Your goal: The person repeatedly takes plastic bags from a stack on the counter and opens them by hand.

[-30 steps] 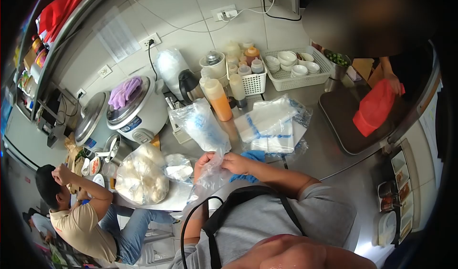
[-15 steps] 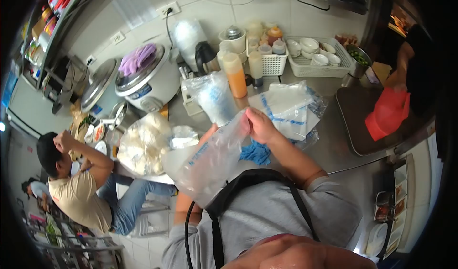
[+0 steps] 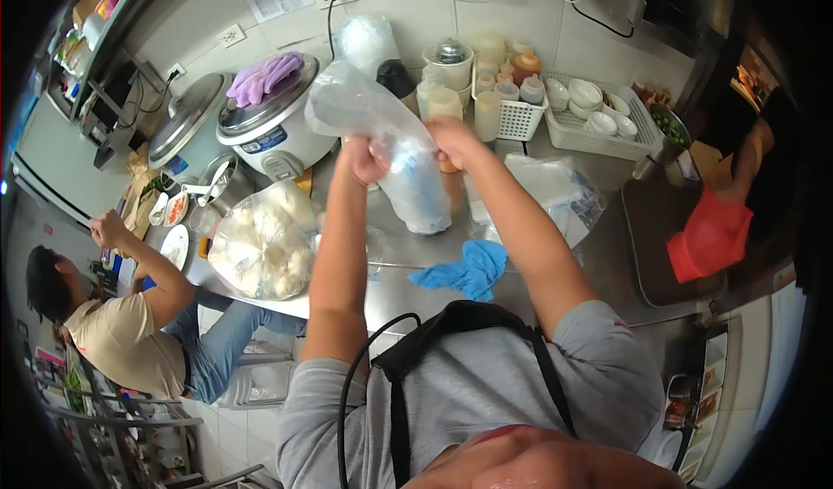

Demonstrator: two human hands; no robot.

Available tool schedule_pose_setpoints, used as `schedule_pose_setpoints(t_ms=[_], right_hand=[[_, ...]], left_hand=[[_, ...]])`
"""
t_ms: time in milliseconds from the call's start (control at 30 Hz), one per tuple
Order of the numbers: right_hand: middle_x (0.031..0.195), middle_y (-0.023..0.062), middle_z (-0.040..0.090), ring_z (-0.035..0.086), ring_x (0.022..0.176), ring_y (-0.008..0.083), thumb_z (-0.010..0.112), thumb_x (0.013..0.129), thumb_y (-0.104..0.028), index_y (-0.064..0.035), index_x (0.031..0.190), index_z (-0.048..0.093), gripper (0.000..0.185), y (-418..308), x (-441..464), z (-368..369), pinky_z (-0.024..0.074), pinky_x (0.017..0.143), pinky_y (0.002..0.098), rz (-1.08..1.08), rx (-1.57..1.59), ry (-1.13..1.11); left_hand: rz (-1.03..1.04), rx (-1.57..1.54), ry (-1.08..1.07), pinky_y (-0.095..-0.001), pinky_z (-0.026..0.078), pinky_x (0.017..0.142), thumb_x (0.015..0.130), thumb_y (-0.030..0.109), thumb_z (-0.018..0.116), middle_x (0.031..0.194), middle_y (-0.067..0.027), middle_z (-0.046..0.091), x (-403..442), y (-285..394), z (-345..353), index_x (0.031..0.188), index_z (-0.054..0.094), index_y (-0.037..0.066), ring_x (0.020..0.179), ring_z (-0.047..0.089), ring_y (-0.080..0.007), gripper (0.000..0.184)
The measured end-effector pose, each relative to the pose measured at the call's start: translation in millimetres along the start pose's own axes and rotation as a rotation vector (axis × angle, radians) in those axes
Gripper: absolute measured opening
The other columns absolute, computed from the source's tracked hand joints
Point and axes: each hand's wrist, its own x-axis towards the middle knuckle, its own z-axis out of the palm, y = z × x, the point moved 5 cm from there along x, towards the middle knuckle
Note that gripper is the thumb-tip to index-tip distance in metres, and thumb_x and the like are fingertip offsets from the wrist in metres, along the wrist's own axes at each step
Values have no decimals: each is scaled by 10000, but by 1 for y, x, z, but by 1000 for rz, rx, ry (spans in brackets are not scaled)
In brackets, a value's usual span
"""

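My left hand (image 3: 368, 160) and my right hand (image 3: 451, 141) are stretched out over the steel counter. The fingers of both are closed on the edges of a clear plastic bag (image 3: 351, 103), one hand at each side. Its loose end billows up and away to the left. Just below my hands is a bundle of clear plastic with blue print (image 3: 420, 196), partly overlapped by the bag, so I cannot tell where one ends. Nearer to me lies a crumpled blue cloth (image 3: 468, 268). A flat stack of plastic bags (image 3: 542, 196) rests beside my right forearm.
A bag of pale round pieces (image 3: 265, 242) sits left of my left forearm. Rice cookers (image 3: 273, 124), squeeze bottles (image 3: 488, 111) and a basket of white bowls (image 3: 599, 124) line the back. A seated person (image 3: 130, 333) is at left; another person's hand holds something red (image 3: 711, 237).
Both hands have moved forward, away from my chest, carrying the plastic bag out over the counter. The bag's loose end now swings up instead of hanging toward me.
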Motion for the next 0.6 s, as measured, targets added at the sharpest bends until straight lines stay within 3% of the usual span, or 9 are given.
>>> schedule_pose_setpoints(t_ms=[67, 200, 233, 267, 300, 333, 367, 433, 600], right_hand=[[572, -8, 458, 362, 431, 74, 474, 782, -193, -79, 839, 523, 137, 16, 1, 0, 253, 366, 213, 60, -77, 39], [724, 59, 544, 467, 554, 116, 449, 800, -159, -34, 871, 510, 157, 66, 0, -1, 363, 454, 238, 3, -62, 162], [803, 96, 560, 518, 672, 160, 426, 814, -111, -8, 907, 502, 158, 72, 2, -3, 419, 576, 260, -256, -156, 197], [808, 100, 561, 522, 694, 165, 423, 815, -96, -3, 911, 502, 155, 85, 8, -8, 420, 606, 261, -275, -160, 201], [812, 103, 563, 526, 715, 169, 419, 816, -81, 2, 914, 502, 152, 90, 9, -9, 420, 635, 263, -295, -164, 205], [817, 107, 564, 530, 737, 174, 415, 817, -66, 7, 917, 502, 150, 97, 8, -10, 421, 665, 264, -313, -168, 209], [816, 107, 565, 529, 766, 165, 413, 819, -49, 11, 909, 499, 139, 108, 11, -13, 418, 680, 265, -189, -191, 219], [821, 109, 567, 529, 779, 164, 413, 820, -55, 12, 907, 498, 138, 133, 14, -15, 416, 694, 268, -304, -178, 213], [848, 133, 569, 546, 792, 210, 411, 807, -45, -6, 931, 486, 150, 147, 19, -19, 418, 714, 288, -290, -374, 237]], left_hand=[[47, -96, 70, -365, 469, 731, 856, 237, 327, 953, -154, 543, -4, -22, -25, 1029, 456, -57, 834, 546, -237, 365], [131, -55, 272, -392, 413, 837, 850, 241, 334, 1028, -168, 525, -19, -61, -13, 1036, 464, -48, 939, 521, -257, 367], [137, -61, 311, -401, 400, 853, 848, 243, 338, 1033, -165, 523, -23, -68, -15, 1037, 466, -44, 950, 515, -258, 366], [143, -65, 349, -410, 386, 869, 847, 245, 341, 1038, -163, 522, -25, -73, -15, 1037, 468, -40, 962, 510, -260, 365], [142, 8, 415, -360, 465, 757, 843, 223, 359, 1000, -136, 546, -27, -79, -11, 1037, 475, -24, 900, 546, -230, 336], [140, 0, 414, -345, 469, 755, 842, 207, 360, 991, -134, 550, -30, -86, -25, 1031, 478, -27, 889, 552, -223, 323], [139, -6, 410, -331, 472, 753, 841, 190, 362, 982, -132, 554, -33, -94, -46, 1025, 480, -30, 878, 557, -216, 311], [110, -137, 330, -298, 489, 722, 837, 140, 369, 962, -117, 564, -39, -104, -66, 1011, 486, -31, 838, 572, -199, 271], [253, 46, 856, -271, 492, 514, 803, 166, 434, 793, -94, 580, -45, -114, -114, 941, 495, -22, 647, 588, -175, 241]])
